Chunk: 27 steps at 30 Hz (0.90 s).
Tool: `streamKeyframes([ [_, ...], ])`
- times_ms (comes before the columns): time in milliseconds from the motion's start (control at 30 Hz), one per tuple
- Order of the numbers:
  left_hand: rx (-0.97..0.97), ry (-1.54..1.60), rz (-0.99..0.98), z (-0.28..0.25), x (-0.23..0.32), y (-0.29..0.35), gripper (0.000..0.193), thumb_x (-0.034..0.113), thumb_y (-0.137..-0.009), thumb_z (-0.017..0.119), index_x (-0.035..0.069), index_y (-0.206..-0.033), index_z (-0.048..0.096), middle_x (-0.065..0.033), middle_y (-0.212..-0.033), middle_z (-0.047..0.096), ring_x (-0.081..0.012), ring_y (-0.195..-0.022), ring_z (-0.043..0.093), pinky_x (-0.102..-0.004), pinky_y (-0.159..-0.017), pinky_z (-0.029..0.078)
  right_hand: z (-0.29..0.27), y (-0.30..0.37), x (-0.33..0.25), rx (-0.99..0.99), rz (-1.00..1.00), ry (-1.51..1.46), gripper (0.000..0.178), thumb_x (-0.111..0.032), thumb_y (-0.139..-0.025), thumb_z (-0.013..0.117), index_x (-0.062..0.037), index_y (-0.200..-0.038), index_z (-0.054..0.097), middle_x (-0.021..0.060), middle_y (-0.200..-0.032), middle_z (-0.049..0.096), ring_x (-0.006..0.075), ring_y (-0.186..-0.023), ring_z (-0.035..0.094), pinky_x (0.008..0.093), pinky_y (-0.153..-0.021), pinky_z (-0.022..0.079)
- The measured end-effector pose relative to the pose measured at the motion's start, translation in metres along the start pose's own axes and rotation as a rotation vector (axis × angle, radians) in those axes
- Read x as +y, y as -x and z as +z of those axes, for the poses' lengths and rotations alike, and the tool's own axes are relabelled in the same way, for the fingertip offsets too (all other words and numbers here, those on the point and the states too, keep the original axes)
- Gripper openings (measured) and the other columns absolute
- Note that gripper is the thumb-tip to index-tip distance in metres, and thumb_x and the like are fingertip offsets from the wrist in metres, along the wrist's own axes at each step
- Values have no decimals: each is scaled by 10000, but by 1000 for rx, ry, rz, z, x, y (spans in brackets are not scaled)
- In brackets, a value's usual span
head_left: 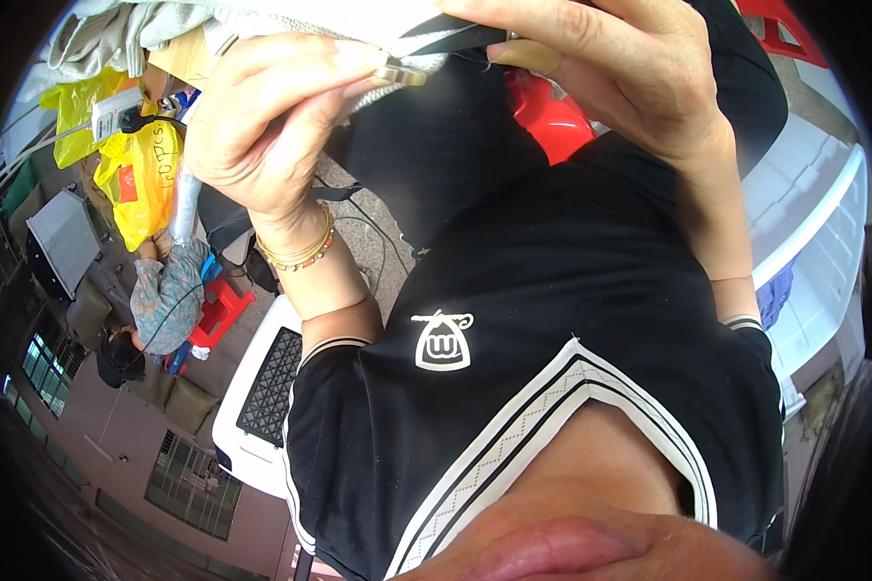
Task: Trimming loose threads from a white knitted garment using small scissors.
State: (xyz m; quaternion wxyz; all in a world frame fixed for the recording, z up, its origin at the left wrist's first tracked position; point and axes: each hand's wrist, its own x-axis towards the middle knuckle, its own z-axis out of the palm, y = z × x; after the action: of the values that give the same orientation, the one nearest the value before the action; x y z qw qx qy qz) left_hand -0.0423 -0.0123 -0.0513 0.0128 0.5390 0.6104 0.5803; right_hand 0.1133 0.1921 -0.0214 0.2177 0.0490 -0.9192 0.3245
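Pinched between the thumb and fingers of my left hand [262, 121] is a light grey knit garment [358, 17]. A small shiny tan piece, perhaps a button [402, 76], sticks out at those fingertips. My right hand [639, 77] is closed around dark pointed snips [446, 39], whose tip reaches to the cloth beside my left fingertips. Part of the snips is hidden by my right fingers. The garment spreads away to the upper left, cut off by the picture's top edge.
Yellow plastic bags [140, 179] and a white power strip [116, 114] are at the left. Beyond, another person [170, 300] sits by a red stool [225, 312]. A white chair [262, 387] stands behind my left elbow, a white plastic bin [824, 223] at my right.
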Motion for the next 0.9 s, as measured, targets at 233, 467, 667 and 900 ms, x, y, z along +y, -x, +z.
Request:
streamKeyframes([
  [233,11,12,43,-3,-6,3,172,-56,-720,735,-37,-891,749,-135,-845,714,-200,-788,679,-258,-696,537,-2,-2,-3,22,20,-22,507,-116,-635,825,-190,-1129,743,-24,-687,469,111,-584,488,257,-510,386],
  [467,-7,39,76,-4,-9,3,177,-56,-730,734,-43,-906,747,-144,-852,714,-209,-786,682,-261,-698,538,-3,-2,-4,-28,1,19,476,-151,-669,813,-197,-1137,741,-27,-689,473,104,-582,495,250,-500,387],
  [667,12,67,80,-2,-9,2,177,-54,-733,733,-48,-909,746,-147,-855,714,-214,-789,685,-259,-698,538,2,-1,-3,-3,-11,7,486,-165,-682,814,-200,-1159,730,-26,-696,478,110,-585,498,254,-500,389],
  [900,-28,24,37,-8,-7,6,223,-67,-704,771,-31,-916,715,-160,-870,694,-235,-802,660,-295,-738,528,4,-1,0,-12,-3,-83,519,-146,-666,824,-195,-1172,722,-20,-706,483,118,-589,491,261,-503,392],
])
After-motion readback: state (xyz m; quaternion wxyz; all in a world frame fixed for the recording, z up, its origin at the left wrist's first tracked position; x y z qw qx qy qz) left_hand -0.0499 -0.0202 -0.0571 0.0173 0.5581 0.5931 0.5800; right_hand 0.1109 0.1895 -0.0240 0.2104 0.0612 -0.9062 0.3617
